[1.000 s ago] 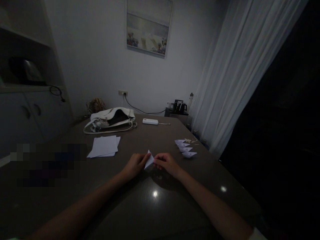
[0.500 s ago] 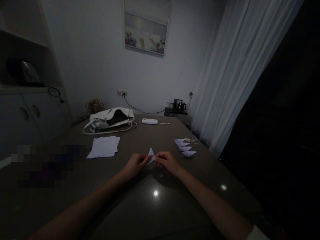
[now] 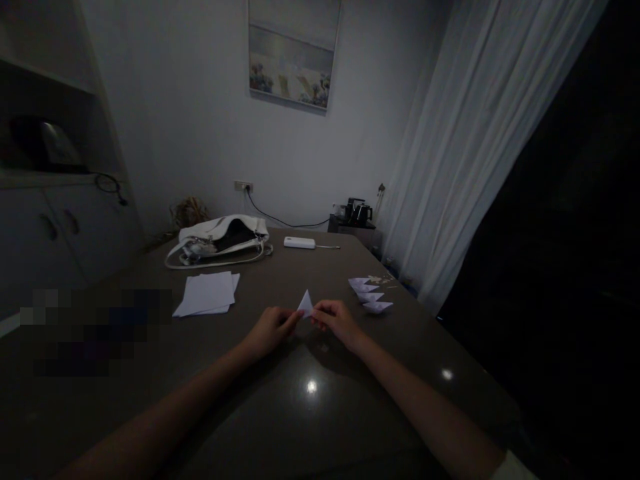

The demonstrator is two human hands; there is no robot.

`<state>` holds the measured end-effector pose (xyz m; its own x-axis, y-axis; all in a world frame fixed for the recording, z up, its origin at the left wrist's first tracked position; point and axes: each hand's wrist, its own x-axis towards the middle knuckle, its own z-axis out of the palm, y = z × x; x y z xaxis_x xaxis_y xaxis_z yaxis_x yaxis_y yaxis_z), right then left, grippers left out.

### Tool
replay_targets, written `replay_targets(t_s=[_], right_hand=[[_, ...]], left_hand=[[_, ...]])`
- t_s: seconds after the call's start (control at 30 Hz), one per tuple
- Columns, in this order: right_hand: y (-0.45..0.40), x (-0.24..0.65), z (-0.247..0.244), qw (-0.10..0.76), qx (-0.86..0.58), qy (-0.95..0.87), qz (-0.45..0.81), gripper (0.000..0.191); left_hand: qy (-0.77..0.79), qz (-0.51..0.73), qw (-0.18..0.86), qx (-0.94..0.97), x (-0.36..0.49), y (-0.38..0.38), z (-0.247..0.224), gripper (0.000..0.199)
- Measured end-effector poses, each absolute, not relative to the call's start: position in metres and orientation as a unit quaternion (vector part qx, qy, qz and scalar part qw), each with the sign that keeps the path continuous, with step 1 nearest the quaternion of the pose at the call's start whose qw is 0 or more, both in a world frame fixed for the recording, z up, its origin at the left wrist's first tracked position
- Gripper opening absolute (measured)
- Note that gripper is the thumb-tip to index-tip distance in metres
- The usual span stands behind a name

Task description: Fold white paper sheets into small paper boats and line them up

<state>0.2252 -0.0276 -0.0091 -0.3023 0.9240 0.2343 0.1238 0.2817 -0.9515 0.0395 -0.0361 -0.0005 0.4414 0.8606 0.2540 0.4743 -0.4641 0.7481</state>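
Between my hands is a small folded white paper (image 3: 307, 303), its pointed tip facing up and away from me. My left hand (image 3: 273, 328) pinches its lower left corner between thumb and fingers. At the lower right corner, my right hand (image 3: 336, 321) grips the same paper with thumb and forefinger. Several folded paper boats (image 3: 377, 307) stand in a close row to the right of my right hand. A stack of white paper sheets (image 3: 207, 293) lies to the left, beyond my left hand.
A white handbag (image 3: 220, 239) sits at the far left of the dark table (image 3: 310, 433). Near the far edge lies a white power bank (image 3: 299, 243) with a short cable. Small pale scraps (image 3: 383, 280) are scattered behind the boats. Curtains (image 3: 450, 147) hang at the right.
The folded paper has shifted slightly right and turned, so its tip now stands more upright. Both hands still hold it, with fingers a little readjusted.
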Motion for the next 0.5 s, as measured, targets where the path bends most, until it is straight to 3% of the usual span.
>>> replay_targets(t_s=[0.2, 0.33, 0.5], right_hand=[[-0.0319, 0.2247, -0.0092, 0.355, -0.35, -0.716, 0.49, 0.026], [-0.036, 0.2227, -0.0059, 0.34, -0.347, -0.72, 0.495, 0.027], [-0.0371, 0.2236, -0.0049, 0.31, -0.333, -0.725, 0.517, 0.026]], left_hand=[[0.409, 0.322, 0.316, 0.793, 0.0396, -0.0385, 0.0012, 0.058], [0.397, 0.319, 0.287, 0.811, 0.0387, -0.0393, 0.0026, 0.055], [0.402, 0.334, 0.337, 0.783, 0.0386, -0.0388, -0.0014, 0.055]])
